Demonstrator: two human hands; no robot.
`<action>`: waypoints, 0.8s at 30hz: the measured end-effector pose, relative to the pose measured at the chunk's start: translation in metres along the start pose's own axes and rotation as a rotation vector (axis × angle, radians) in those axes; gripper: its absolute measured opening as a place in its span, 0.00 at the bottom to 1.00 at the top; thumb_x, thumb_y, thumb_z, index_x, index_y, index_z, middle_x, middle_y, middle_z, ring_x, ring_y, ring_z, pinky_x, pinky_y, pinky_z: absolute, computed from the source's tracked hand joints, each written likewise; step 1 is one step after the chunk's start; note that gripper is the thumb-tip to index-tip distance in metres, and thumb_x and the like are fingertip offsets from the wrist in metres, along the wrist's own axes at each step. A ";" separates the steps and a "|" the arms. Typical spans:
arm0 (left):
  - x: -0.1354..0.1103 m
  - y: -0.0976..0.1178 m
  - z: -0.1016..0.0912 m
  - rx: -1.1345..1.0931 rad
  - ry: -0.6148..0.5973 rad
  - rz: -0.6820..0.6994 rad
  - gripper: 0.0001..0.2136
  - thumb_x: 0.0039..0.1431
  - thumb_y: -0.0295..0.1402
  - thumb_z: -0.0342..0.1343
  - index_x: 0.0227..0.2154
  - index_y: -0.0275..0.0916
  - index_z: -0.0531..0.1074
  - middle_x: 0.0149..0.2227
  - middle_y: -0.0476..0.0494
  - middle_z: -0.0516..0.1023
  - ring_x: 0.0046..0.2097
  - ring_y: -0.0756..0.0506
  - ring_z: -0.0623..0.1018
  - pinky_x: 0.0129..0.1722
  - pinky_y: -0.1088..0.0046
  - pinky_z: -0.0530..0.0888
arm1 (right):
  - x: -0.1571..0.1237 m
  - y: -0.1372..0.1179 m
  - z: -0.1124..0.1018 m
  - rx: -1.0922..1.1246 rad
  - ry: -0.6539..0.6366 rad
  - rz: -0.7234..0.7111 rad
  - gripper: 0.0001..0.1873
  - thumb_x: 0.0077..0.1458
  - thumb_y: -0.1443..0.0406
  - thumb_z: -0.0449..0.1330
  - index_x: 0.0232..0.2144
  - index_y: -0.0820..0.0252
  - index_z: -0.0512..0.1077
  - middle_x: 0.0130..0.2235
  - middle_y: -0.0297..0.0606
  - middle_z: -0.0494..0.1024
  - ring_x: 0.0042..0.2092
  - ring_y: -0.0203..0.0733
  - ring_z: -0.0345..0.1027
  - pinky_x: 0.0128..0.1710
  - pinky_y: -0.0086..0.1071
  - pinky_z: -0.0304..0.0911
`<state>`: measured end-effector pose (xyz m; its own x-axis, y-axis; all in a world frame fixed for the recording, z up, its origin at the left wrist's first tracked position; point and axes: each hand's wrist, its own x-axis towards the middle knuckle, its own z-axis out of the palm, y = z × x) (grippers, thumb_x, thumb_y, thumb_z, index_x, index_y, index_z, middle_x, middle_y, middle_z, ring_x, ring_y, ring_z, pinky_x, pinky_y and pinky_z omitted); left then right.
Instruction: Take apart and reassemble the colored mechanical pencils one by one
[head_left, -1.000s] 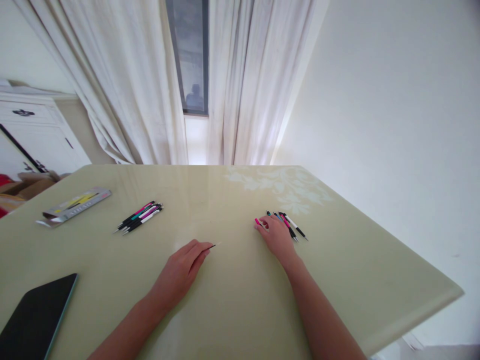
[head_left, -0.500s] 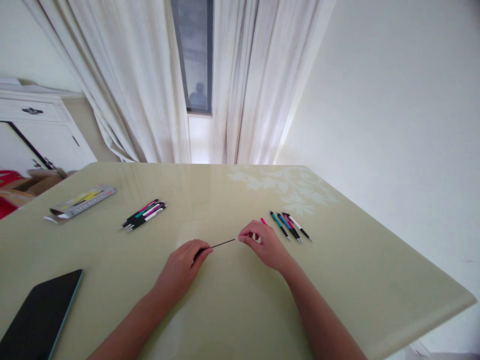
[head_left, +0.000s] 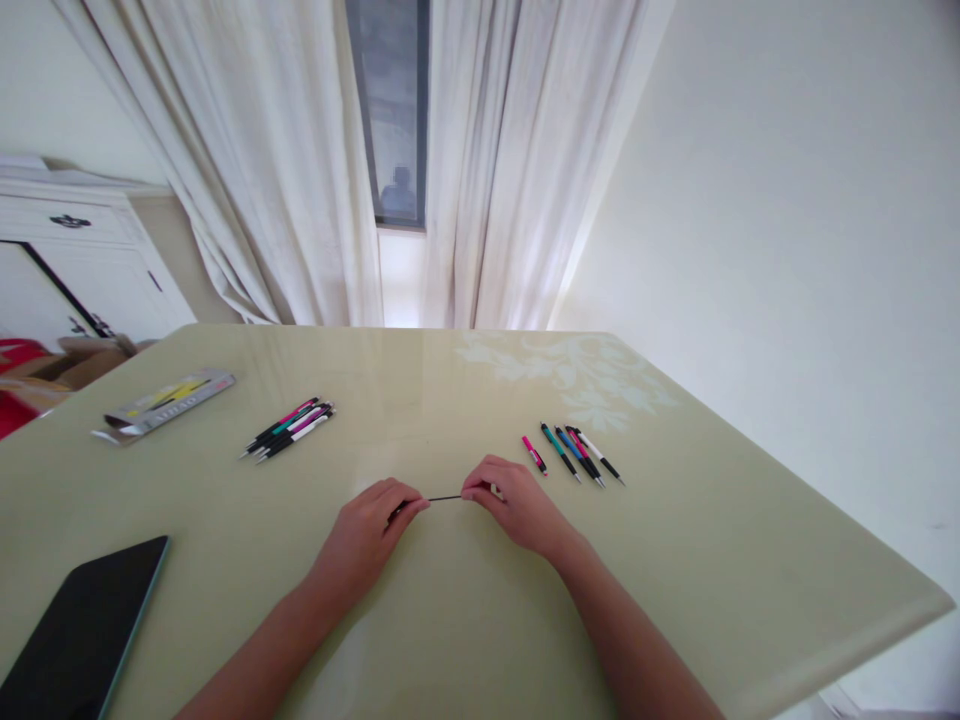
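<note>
A thin dark pen refill (head_left: 445, 498) spans the gap between my hands, just above the table. My left hand (head_left: 375, 520) pinches its left end, and a dark part shows under the palm, too hidden to name. My right hand (head_left: 514, 505) has thumb and forefinger closed at the refill's right end; any small part between those fingertips cannot be made out. Just beyond the right hand lies a short pink pen barrel (head_left: 534, 455). Several pens (head_left: 577, 455) with teal, blue, pink and white bodies lie side by side to its right.
More pens (head_left: 289, 430) are bunched at the left of the pale table (head_left: 450, 640). Behind them lies an opened pen box (head_left: 172, 400). A black tablet (head_left: 86, 625) rests at the near left. Curtains (head_left: 285, 160) hang past the far edge.
My right hand has moved left and slightly nearer, reaching the refill's free end. The pink barrel it partly covered now shows fully. My left hand has barely moved.
</note>
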<state>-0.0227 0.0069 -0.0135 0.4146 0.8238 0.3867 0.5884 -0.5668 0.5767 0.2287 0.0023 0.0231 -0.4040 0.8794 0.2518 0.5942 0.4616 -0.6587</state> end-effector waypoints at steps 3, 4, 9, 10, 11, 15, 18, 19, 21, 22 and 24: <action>0.000 -0.004 0.001 0.017 0.014 -0.037 0.13 0.72 0.41 0.50 0.36 0.41 0.76 0.35 0.47 0.80 0.38 0.44 0.80 0.42 0.67 0.75 | 0.001 0.014 -0.005 -0.136 0.053 0.074 0.08 0.66 0.68 0.59 0.34 0.59 0.77 0.37 0.37 0.79 0.40 0.40 0.72 0.43 0.32 0.63; 0.001 -0.004 0.001 0.020 0.013 -0.043 0.13 0.72 0.40 0.49 0.37 0.41 0.76 0.36 0.46 0.80 0.39 0.44 0.80 0.43 0.66 0.76 | 0.001 0.019 -0.006 -0.198 0.089 0.114 0.08 0.66 0.68 0.59 0.35 0.60 0.76 0.37 0.38 0.79 0.41 0.41 0.72 0.44 0.33 0.63; 0.000 -0.006 0.005 0.026 0.009 0.028 0.13 0.73 0.36 0.46 0.48 0.41 0.75 0.44 0.43 0.81 0.47 0.42 0.80 0.50 0.62 0.77 | 0.003 0.029 0.001 -0.425 0.166 0.355 0.05 0.64 0.71 0.59 0.37 0.60 0.75 0.38 0.39 0.79 0.39 0.43 0.71 0.40 0.33 0.60; -0.001 -0.007 0.006 0.023 0.009 0.046 0.13 0.73 0.35 0.46 0.49 0.42 0.75 0.45 0.43 0.82 0.47 0.43 0.81 0.51 0.62 0.77 | 0.003 0.029 0.003 -0.438 0.151 0.373 0.05 0.64 0.71 0.59 0.37 0.60 0.75 0.38 0.39 0.79 0.39 0.43 0.71 0.39 0.32 0.60; -0.001 -0.007 0.007 0.017 0.008 0.057 0.13 0.73 0.35 0.46 0.49 0.42 0.75 0.46 0.43 0.82 0.48 0.43 0.81 0.52 0.62 0.77 | 0.004 0.029 0.006 -0.443 0.138 0.380 0.05 0.63 0.71 0.59 0.36 0.59 0.75 0.38 0.39 0.78 0.39 0.43 0.71 0.38 0.32 0.59; -0.001 -0.010 0.009 -0.025 0.017 0.020 0.10 0.71 0.39 0.52 0.48 0.44 0.75 0.46 0.46 0.84 0.47 0.43 0.83 0.49 0.64 0.79 | 0.005 0.028 0.012 -0.416 0.122 0.362 0.05 0.63 0.71 0.59 0.36 0.59 0.75 0.37 0.37 0.78 0.38 0.41 0.71 0.38 0.31 0.59; -0.001 -0.010 0.009 -0.094 0.053 0.000 0.10 0.68 0.42 0.56 0.47 0.44 0.75 0.45 0.46 0.82 0.42 0.45 0.84 0.45 0.68 0.81 | 0.005 0.026 0.010 -0.370 0.106 0.336 0.05 0.62 0.72 0.60 0.35 0.59 0.76 0.37 0.37 0.78 0.38 0.41 0.71 0.38 0.31 0.59; 0.000 -0.009 0.009 -0.116 0.068 0.008 0.10 0.68 0.42 0.57 0.46 0.44 0.75 0.45 0.46 0.81 0.41 0.46 0.83 0.44 0.69 0.81 | 0.004 0.024 0.009 -0.349 0.103 0.321 0.05 0.62 0.72 0.61 0.35 0.60 0.76 0.37 0.37 0.79 0.38 0.41 0.71 0.38 0.31 0.60; 0.000 -0.007 0.008 -0.127 0.096 0.044 0.10 0.68 0.42 0.57 0.44 0.43 0.76 0.47 0.45 0.79 0.41 0.47 0.83 0.44 0.71 0.81 | 0.004 0.017 0.008 -0.267 0.115 0.280 0.04 0.61 0.71 0.63 0.35 0.60 0.77 0.37 0.37 0.79 0.37 0.40 0.71 0.38 0.31 0.60; 0.000 -0.006 0.008 -0.110 0.106 0.069 0.10 0.68 0.42 0.57 0.43 0.43 0.76 0.47 0.44 0.79 0.42 0.47 0.83 0.45 0.71 0.81 | 0.003 0.013 0.009 -0.191 0.120 0.257 0.03 0.61 0.69 0.63 0.35 0.60 0.78 0.36 0.37 0.79 0.36 0.39 0.71 0.38 0.30 0.61; 0.000 -0.004 0.007 -0.056 0.118 0.127 0.10 0.68 0.41 0.56 0.42 0.43 0.77 0.46 0.44 0.78 0.45 0.46 0.82 0.47 0.70 0.80 | 0.003 0.002 0.012 0.022 0.108 0.224 0.05 0.61 0.64 0.65 0.37 0.59 0.79 0.35 0.36 0.81 0.34 0.38 0.71 0.36 0.29 0.63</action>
<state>-0.0202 0.0087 -0.0210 0.3970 0.7430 0.5388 0.4959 -0.6676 0.5554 0.2202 0.0044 0.0140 -0.1866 0.9673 0.1717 0.6443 0.2524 -0.7219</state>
